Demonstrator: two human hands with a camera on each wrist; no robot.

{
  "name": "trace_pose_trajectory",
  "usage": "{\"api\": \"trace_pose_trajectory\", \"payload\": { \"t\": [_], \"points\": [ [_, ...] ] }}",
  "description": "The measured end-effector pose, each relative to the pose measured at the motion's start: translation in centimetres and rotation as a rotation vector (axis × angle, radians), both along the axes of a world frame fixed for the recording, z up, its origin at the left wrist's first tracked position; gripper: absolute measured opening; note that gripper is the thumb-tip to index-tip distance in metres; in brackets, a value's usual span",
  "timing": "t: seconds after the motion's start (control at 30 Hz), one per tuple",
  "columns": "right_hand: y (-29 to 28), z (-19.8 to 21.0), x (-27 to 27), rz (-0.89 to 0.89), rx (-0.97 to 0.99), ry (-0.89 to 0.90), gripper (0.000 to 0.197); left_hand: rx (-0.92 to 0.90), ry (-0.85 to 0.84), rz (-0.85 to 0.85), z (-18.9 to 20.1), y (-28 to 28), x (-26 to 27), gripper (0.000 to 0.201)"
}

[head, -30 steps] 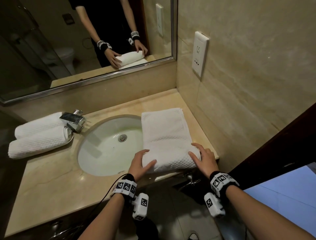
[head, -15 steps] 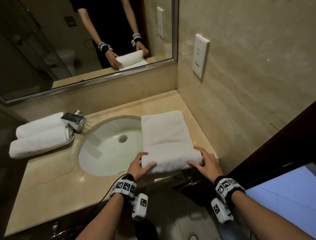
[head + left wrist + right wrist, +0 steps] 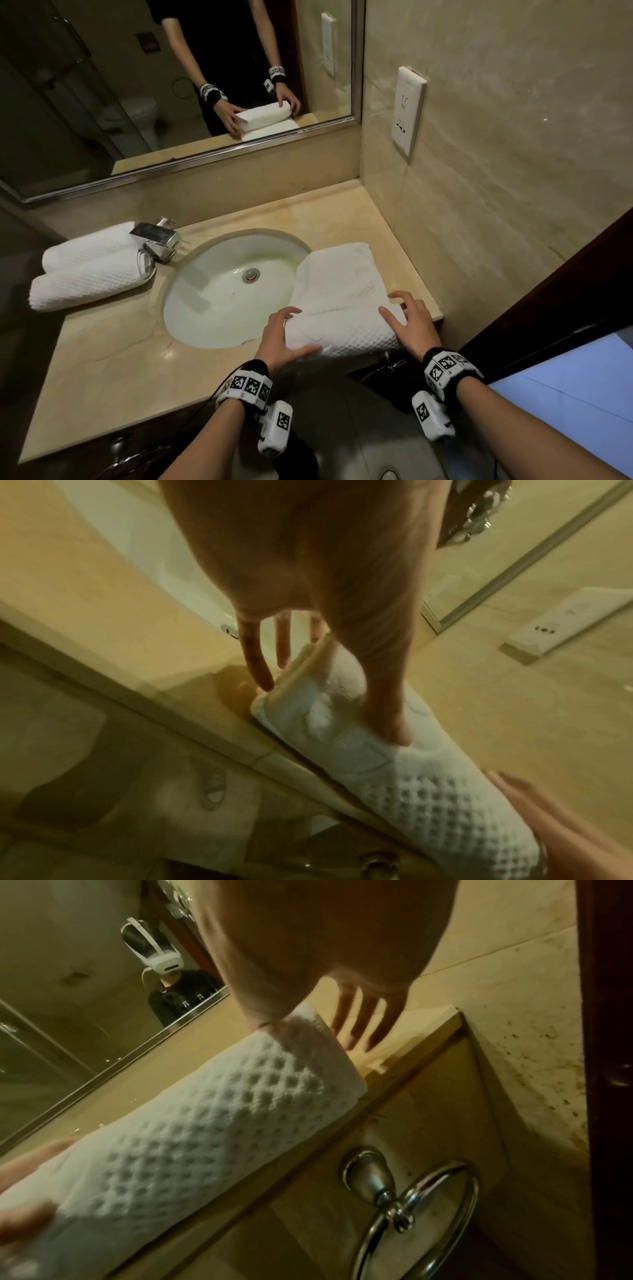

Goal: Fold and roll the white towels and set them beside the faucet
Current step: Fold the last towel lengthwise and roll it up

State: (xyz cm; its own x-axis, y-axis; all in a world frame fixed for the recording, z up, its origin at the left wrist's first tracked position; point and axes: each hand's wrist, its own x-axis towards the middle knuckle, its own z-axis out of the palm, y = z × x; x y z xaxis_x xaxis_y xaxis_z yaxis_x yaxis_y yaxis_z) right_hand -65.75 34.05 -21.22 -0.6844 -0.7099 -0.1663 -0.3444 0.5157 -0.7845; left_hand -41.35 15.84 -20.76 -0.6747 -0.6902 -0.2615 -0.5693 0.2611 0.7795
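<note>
A white waffle towel (image 3: 339, 281) lies folded on the counter right of the sink, its near end rolled into a thick roll (image 3: 349, 337) at the counter's front edge. My left hand (image 3: 281, 335) is at the roll's left end: the thumb (image 3: 387, 710) lies on the roll and the fingers hang straight past the end. My right hand (image 3: 411, 322) is at the right end, thumb on top and fingers (image 3: 363, 1015) spread straight beside it. Two rolled white towels (image 3: 89, 281) lie side by side left of the chrome faucet (image 3: 156, 236).
The oval sink (image 3: 222, 294) is set in the beige stone counter (image 3: 102, 359). A mirror (image 3: 102, 85) runs along the back wall. A wall socket (image 3: 407, 113) sits on the tiled right wall. A chrome towel ring (image 3: 411, 1213) hangs below the counter front. A dark door frame stands at right.
The rolled near end of the towel has grown thicker and taken up more of the flat part. Both hands' fingers have lifted and spread at the ends of the roll.
</note>
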Motion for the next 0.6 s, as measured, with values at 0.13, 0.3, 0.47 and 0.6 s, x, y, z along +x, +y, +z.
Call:
{"api": "trace_pose_trajectory", "payload": {
  "t": [0.13,0.3,0.47,0.6],
  "points": [
    [0.5,0.2,0.6,0.198,-0.121,0.164,0.035,0.018,0.010,-0.030,-0.7,0.0,0.9,0.070],
    [1.0,0.1,0.2,0.403,0.106,0.184,0.091,0.008,0.003,-0.016,-0.7,-0.1,0.2,0.068],
    [1.0,-0.7,-0.3,0.370,0.100,0.226,0.086,0.062,0.020,0.060,-0.3,0.0,0.0,0.057],
    [0.7,0.3,-1.1,0.352,0.097,-0.023,0.074,0.181,-0.030,0.196,0.2,-0.5,0.0,0.050]
  ]
}}
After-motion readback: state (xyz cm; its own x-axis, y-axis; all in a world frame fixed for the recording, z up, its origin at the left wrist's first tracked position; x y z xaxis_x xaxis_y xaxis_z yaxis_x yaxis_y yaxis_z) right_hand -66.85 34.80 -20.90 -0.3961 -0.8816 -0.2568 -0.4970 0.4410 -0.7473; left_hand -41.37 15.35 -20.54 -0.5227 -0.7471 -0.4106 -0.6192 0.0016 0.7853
